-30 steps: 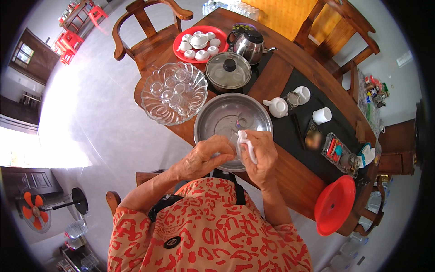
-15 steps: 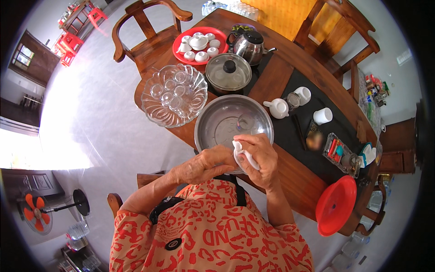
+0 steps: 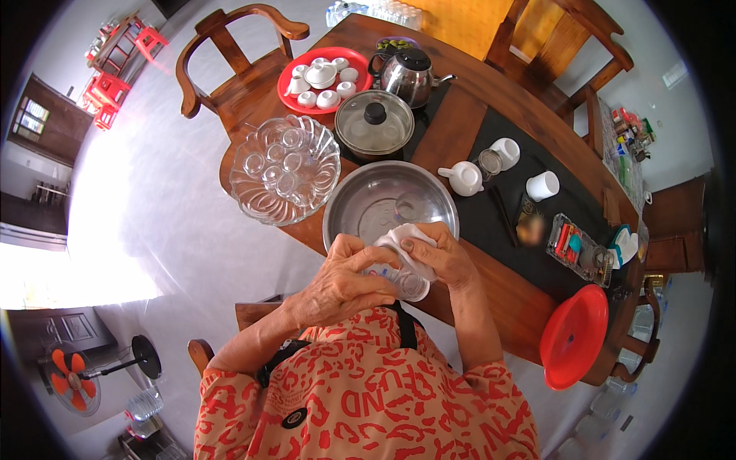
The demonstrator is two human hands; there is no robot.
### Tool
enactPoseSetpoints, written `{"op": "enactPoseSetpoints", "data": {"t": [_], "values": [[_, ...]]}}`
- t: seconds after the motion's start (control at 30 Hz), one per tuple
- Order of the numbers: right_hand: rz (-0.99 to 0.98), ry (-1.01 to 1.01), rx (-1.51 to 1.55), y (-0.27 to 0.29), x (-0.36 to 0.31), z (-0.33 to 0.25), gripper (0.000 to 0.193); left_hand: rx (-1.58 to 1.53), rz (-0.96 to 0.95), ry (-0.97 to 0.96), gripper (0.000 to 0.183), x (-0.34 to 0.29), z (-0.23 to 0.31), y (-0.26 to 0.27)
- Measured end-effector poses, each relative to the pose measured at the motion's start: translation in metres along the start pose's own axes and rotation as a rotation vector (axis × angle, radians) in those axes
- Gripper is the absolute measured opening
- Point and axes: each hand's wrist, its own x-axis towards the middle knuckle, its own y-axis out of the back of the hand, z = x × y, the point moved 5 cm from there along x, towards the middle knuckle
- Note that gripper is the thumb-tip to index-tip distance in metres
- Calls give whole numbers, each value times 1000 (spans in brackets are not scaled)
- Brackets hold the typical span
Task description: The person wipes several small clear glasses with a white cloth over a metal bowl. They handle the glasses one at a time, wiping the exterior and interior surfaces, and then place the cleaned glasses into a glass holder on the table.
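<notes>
My left hand [image 3: 346, 282] is closed round a small clear glass [image 3: 414, 287], which is tipped near my chest at the table edge. In my right hand [image 3: 445, 257] is a crumpled white cloth [image 3: 408, 244], pressed against the glass's upper side. Both hands are over the near rim of a wide steel basin [image 3: 360, 190]. Inside the basin another clear glass [image 3: 406, 205] lies in what looks like shallow water. Left of it, a fluted glass bowl [image 3: 244, 192] contains several small glasses [image 3: 287, 184].
Behind the basin stand a lidded pot [image 3: 360, 130], a steel kettle [image 3: 406, 83] and a red tray [image 3: 287, 98] of white teaware. To the right are a white teapot [image 3: 464, 179], white cups [image 3: 543, 185], a clear box [image 3: 579, 253] and a red basin [image 3: 573, 337].
The glass has come into view between my hands. My right hand's cloth is more spread out, and my left hand's fingers have lifted and opened wider around the glass. The view has shifted slightly.
</notes>
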Motion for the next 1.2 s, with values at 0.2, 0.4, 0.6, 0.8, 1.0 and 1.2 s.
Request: {"op": "enactPoseSetpoints", "data": {"t": [0.2, 0.4, 0.6, 0.8, 1.0, 1.2], "values": [[-181, -44, 318, -1, -3, 13, 24, -77, -90, -33, 17, 6, 3, -1], [127, -45, 370, 1, -11, 10, 26, -317, 25, 0, 19, 11, -11, 0], [270, 92, -287, 9, -26, -16, 20, -558, 178, 270, 19, 5, -28, 0], [460, 602, -918, -19, -36, -35, 34, -475, 327, 279, 23, 7, -32, -2], [515, 677, -812, -16, -35, -19, 40, -633, 346, 286, 22, 8, -34, -8], [437, 312, 59, -6, -38, -2, 30, -507, 306, 113, 16, 16, -16, 3]]}}
